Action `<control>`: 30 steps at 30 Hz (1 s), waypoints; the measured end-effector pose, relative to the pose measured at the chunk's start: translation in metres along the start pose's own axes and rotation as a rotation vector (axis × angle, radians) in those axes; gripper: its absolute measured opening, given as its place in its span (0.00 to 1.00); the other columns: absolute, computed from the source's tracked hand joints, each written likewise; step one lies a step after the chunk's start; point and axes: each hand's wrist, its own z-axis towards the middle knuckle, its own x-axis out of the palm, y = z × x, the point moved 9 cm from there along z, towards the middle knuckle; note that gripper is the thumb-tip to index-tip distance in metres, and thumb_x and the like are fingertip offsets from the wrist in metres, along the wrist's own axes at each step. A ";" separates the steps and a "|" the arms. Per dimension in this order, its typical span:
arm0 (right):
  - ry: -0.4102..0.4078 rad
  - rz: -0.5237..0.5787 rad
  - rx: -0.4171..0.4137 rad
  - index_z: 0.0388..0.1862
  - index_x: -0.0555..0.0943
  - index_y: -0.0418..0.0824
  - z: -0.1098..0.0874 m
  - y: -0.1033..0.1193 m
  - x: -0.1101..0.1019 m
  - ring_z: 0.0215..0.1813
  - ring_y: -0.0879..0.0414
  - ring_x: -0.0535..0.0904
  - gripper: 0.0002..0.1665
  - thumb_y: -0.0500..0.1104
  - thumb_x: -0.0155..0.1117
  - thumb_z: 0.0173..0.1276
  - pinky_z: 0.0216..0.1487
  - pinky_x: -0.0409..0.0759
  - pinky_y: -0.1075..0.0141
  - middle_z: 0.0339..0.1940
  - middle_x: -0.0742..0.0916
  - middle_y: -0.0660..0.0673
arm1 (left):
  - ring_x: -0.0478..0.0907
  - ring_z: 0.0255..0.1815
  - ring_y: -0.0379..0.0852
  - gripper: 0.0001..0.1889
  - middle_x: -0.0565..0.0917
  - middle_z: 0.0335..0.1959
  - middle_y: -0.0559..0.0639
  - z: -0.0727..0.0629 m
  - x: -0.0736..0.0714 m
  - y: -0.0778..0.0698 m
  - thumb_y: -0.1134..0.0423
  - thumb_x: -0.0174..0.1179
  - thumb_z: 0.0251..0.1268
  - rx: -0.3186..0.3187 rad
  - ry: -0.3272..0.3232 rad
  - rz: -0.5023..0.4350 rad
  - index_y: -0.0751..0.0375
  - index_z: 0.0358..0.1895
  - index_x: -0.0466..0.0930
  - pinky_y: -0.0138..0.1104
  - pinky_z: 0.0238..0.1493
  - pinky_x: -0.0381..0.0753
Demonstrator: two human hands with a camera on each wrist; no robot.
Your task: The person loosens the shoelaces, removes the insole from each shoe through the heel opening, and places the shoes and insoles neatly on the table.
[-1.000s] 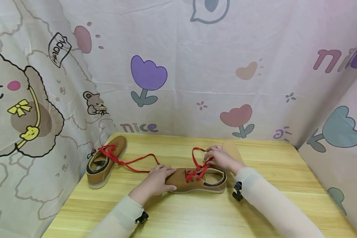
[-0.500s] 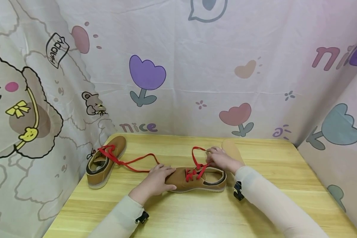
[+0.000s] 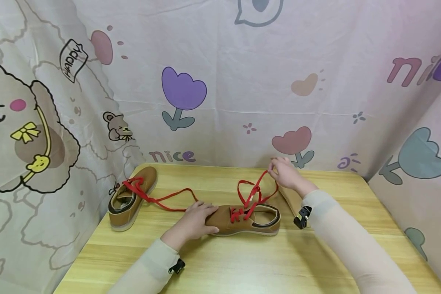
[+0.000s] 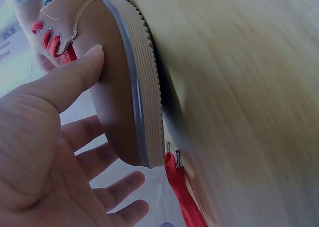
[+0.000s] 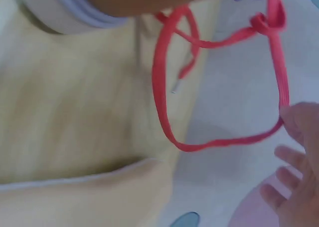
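A brown lace-up shoe [image 3: 220, 220] lies on its sole, toe to the left. My left hand [image 3: 192, 222] holds its toe, the thumb [image 4: 82, 77] against the near side and fingers at the far side. Above the shoe, my right hand [image 3: 288, 173] pinches a red shoelace [image 3: 261, 178] between thumb and fingertips and stretches it up. A knot [image 5: 261, 23] shows in that lace, with a loop hanging between it and the pinch; the other fingers stay apart from the lace.
A second brown shoe [image 3: 148, 179] stands at the table's left. Its red lace [image 3: 172, 197] trails toward my left hand. A tan insole [image 3: 292, 200] lies partly under the right forearm. Printed curtains [image 3: 235, 81] surround the wooden table [image 3: 235, 265].
My right hand has risen up and away from the shoe, pulling the red lace out with it and widening the loop. The left hand keeps its place on the toe.
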 end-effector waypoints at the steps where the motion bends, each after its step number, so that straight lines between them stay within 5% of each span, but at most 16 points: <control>1: -0.024 -0.005 0.017 0.36 0.77 0.39 0.001 -0.001 -0.007 0.68 0.27 0.62 0.06 0.39 0.58 0.75 0.68 0.60 0.36 0.66 0.74 0.26 | 0.60 0.73 0.68 0.36 0.72 0.70 0.60 0.000 0.000 0.000 0.47 0.70 0.61 -0.001 0.000 -0.002 0.58 0.71 0.73 0.65 0.69 0.56; 9: -0.105 0.086 0.129 0.40 0.75 0.37 0.005 -0.008 -0.024 0.72 0.29 0.57 0.09 0.42 0.56 0.78 0.71 0.55 0.39 0.69 0.71 0.28 | 0.60 0.73 0.68 0.36 0.73 0.70 0.59 0.000 0.000 -0.001 0.47 0.70 0.62 -0.004 0.006 0.006 0.58 0.71 0.72 0.65 0.69 0.57; 23: -0.079 0.068 -0.001 0.40 0.80 0.42 -0.016 0.020 -0.012 0.69 0.29 0.60 0.05 0.43 0.61 0.74 0.65 0.62 0.34 0.69 0.73 0.29 | 0.60 0.73 0.67 0.37 0.73 0.70 0.59 0.001 0.001 0.000 0.46 0.70 0.61 -0.007 0.003 0.009 0.57 0.71 0.73 0.63 0.70 0.56; 30: -0.055 0.067 -0.059 0.38 0.80 0.43 -0.036 0.037 -0.011 0.68 0.27 0.61 0.05 0.43 0.63 0.73 0.68 0.56 0.32 0.68 0.73 0.28 | 0.60 0.73 0.67 0.37 0.72 0.70 0.59 0.000 0.000 0.000 0.46 0.70 0.61 -0.006 0.000 0.004 0.57 0.71 0.73 0.63 0.70 0.56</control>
